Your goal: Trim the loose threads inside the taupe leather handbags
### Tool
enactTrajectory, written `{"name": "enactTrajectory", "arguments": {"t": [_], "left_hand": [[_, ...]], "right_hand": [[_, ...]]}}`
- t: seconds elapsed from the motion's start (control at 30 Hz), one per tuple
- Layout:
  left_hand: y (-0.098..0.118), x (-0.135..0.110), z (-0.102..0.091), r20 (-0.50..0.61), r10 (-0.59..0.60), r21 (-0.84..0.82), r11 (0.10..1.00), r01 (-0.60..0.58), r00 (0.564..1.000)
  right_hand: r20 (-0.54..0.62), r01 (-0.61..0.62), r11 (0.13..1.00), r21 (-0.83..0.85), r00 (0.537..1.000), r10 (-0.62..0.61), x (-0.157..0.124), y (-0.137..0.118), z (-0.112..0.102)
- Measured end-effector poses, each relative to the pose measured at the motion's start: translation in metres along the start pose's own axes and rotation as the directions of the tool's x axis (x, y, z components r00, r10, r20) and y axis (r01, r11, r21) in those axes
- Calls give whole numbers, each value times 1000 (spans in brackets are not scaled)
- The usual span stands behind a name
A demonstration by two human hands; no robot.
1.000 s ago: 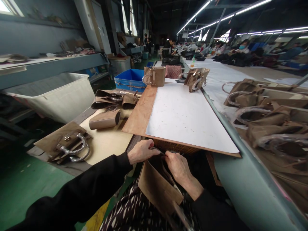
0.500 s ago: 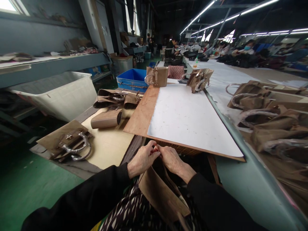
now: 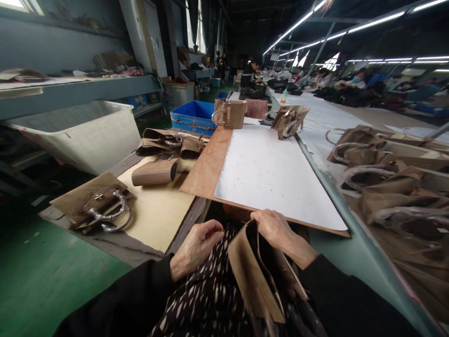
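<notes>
A brown handbag (image 3: 250, 264) rests tilted on my lap, its top edge turned up and its inside partly showing. My right hand (image 3: 275, 230) is closed on that upper edge, near the front of the board. To the left of the bag, my left hand (image 3: 197, 244) hovers above the patterned cloth on my lap. Its fingers are bent, with thumb and forefinger slightly apart, and nothing shows between them. Plastic-wrapped handles seem to hang at the bag's lower end, partly hidden by my right sleeve.
A white-topped board (image 3: 266, 173) lies ahead, with two brown handbags (image 3: 234, 114) at its far end. Left, a low table (image 3: 157, 220) carries more bags beside a white bin (image 3: 80, 135). A blue crate (image 3: 192, 117) stands behind. Several wrapped-handle bags (image 3: 396, 187) line the right.
My hands have parted: the left moved down and left, off the bag. My right hand moved right, keeping hold of the bag, which shifted right with it.
</notes>
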State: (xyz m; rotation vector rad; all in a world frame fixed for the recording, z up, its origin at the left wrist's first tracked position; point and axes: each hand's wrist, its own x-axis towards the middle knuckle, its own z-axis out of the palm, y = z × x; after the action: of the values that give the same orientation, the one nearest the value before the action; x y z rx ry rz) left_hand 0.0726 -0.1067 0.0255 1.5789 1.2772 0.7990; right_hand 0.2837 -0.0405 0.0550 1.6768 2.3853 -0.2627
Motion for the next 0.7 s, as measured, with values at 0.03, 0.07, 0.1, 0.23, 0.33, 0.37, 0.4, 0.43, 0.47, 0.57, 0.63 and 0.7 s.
{"name": "enactTrajectory", "arguments": {"t": [0.03,0.07,0.1,0.23,0.33,0.37,0.4,0.43,0.47,0.57,0.63,0.7], "left_hand": [[3,-3,3,33,10,-6,1000,-10,999],[5,-5,6,65,20,-19,1000,-19,998],[6,-6,9,96,30,-34,999,-27,995],[10,-10,24,207,40,-36,999,-33,978],[20,-11,37,302,34,-38,999,-24,953],[25,-11,42,326,47,-57,998,-30,944],[31,-11,48,341,69,-82,996,-43,938],[35,-9,53,340,90,-104,993,-57,936],[38,-6,58,323,100,-116,991,-65,941],[36,12,67,211,39,-101,995,-18,977],[26,29,66,252,-19,-136,989,54,968],[14,45,59,422,-41,-206,968,140,906]], "right_hand": [[18,-39,998,-57,999,40,-1,5,-5],[36,-74,992,-104,996,78,-3,11,-11],[55,-105,985,-140,992,113,-5,16,-17],[93,-193,964,-185,973,212,-16,38,-38],[112,-255,951,-172,954,276,-24,56,-50],[126,-277,946,-166,946,299,-27,61,-54],[145,-298,941,-159,936,321,-30,66,-57],[169,-316,937,-151,926,339,-33,70,-59],[196,-330,933,-141,915,353,-36,73,-61],[265,-354,930,-102,891,368,-48,77,-63],[292,-361,932,-32,888,354,-55,79,-60],[332,-359,929,96,891,310,-61,83,-55]]}}
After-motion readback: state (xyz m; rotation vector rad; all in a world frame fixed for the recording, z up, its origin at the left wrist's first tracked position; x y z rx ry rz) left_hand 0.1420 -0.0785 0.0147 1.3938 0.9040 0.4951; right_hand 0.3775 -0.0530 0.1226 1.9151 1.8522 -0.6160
